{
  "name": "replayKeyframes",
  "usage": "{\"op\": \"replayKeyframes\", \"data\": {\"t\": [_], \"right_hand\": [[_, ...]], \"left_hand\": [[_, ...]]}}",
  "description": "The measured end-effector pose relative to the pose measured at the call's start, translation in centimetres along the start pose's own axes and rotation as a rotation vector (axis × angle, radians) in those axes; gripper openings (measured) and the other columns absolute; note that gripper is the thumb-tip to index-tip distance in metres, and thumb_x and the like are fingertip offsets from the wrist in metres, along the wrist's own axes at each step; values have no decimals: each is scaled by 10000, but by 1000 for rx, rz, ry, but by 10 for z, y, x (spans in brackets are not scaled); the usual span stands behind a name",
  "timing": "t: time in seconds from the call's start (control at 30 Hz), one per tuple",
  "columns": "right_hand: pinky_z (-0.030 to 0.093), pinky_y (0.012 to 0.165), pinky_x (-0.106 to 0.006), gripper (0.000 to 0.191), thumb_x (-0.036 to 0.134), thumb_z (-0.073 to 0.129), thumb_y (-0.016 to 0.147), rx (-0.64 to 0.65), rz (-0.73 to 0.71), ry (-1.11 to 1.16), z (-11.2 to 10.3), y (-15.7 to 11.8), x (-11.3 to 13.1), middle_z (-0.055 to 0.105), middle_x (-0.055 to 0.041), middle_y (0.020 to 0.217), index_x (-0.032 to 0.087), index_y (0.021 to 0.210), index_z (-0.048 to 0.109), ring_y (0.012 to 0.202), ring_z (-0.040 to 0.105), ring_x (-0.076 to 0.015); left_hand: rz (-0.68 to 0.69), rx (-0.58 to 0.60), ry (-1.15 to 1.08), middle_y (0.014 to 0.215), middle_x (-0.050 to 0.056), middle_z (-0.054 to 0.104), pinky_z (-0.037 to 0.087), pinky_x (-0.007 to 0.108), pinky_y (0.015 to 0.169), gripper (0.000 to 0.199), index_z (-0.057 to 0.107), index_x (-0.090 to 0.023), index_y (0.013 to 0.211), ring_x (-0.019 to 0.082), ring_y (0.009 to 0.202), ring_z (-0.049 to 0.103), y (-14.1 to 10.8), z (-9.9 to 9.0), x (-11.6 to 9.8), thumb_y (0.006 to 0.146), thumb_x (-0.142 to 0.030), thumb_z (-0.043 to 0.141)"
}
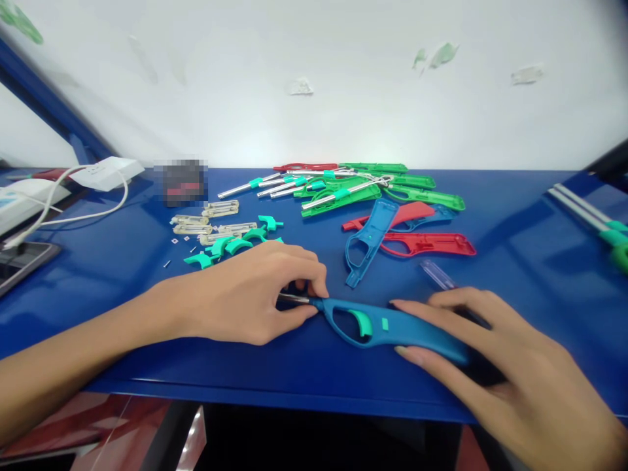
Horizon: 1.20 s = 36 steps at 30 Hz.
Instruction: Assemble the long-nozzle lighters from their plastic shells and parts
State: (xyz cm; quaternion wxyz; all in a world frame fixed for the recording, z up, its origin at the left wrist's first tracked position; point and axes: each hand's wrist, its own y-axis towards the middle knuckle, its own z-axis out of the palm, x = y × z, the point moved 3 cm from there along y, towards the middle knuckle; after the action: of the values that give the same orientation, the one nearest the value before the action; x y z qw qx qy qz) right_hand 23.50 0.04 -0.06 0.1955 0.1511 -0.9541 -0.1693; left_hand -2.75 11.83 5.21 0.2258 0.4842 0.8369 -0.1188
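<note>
A blue long-nosed lighter (pixel 417 326) with a teal trigger (pixel 364 322) lies across the front of the blue table. My left hand (pixel 260 294) pinches it at the neck, where the metal tube (pixel 294 298) enters the body; the rest of the tube is hidden by my fingers. With thumb and fingers on either side of the handle, my right hand (pixel 510 366) grips the other end. A clear purplish handle of a tool (pixel 438 275) sticks out beyond my right index finger; I cannot tell whether my hand holds it.
Blue and red lighter shells (pixel 432 244) lie behind the lighter, green shells (pixel 424 196) and metal tubes (pixel 284 188) farther back. Left of these are teal triggers (pixel 238 244) and clear inner parts (pixel 191 224). A white power strip (pixel 108 173) and phone (pixel 24 265) occupy the left side.
</note>
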Motion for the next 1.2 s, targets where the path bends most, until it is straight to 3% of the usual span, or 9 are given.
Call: {"op": "replayKeyframes", "data": {"t": [0.23,0.37,0.6,0.77,0.97,1.1,1.2], "right_hand": [[583,797,-316,403,621,549,1067,4,-45,-37,1,2,1,656,-1,1163,453,1422,639,1002,714,-192],[570,820,-355,431,586,531,1086,4,-83,-58,2,0,0,660,-25,1160,410,1469,623,1015,698,-220],[511,892,-479,507,532,485,1113,12,-155,-178,6,-8,-2,656,-81,1174,314,1568,536,1046,648,-300],[473,861,-495,505,474,483,1121,25,-185,-228,6,-7,1,682,-74,1077,280,1586,510,951,643,-309],[451,857,-485,487,427,500,1117,34,-225,-285,3,-7,3,725,-55,1096,310,1590,513,945,669,-315],[445,861,-476,490,437,465,1126,45,-206,-294,2,-8,2,738,-57,1127,321,1600,514,971,664,-326],[437,856,-462,472,443,448,1133,50,-206,-300,2,-8,3,745,-50,1153,335,1585,532,987,664,-323]], "left_hand": [[40,4,39,1005,5,738,497,279,830,127,757,-206,1004,169,908,686,0,2,-1,928,-131,687],[91,-2,107,1001,19,720,505,282,806,136,756,-197,1011,174,918,687,-2,4,-4,956,-127,652],[293,-59,483,966,82,708,521,353,740,214,713,-150,1012,227,852,671,-4,16,-8,1075,-202,515],[320,-71,507,944,89,696,523,359,697,299,726,-127,1032,227,811,665,-3,16,-8,1091,-174,437],[365,-101,566,857,65,647,488,361,608,321,728,-141,985,214,697,597,-4,16,-10,1073,-135,419],[373,-105,574,936,84,681,531,380,666,301,712,-110,1155,242,791,653,-4,19,-13,1051,-120,430],[362,-89,567,1030,95,700,567,417,711,340,642,-93,1324,276,874,676,-3,26,-17,1050,-203,473]]}}
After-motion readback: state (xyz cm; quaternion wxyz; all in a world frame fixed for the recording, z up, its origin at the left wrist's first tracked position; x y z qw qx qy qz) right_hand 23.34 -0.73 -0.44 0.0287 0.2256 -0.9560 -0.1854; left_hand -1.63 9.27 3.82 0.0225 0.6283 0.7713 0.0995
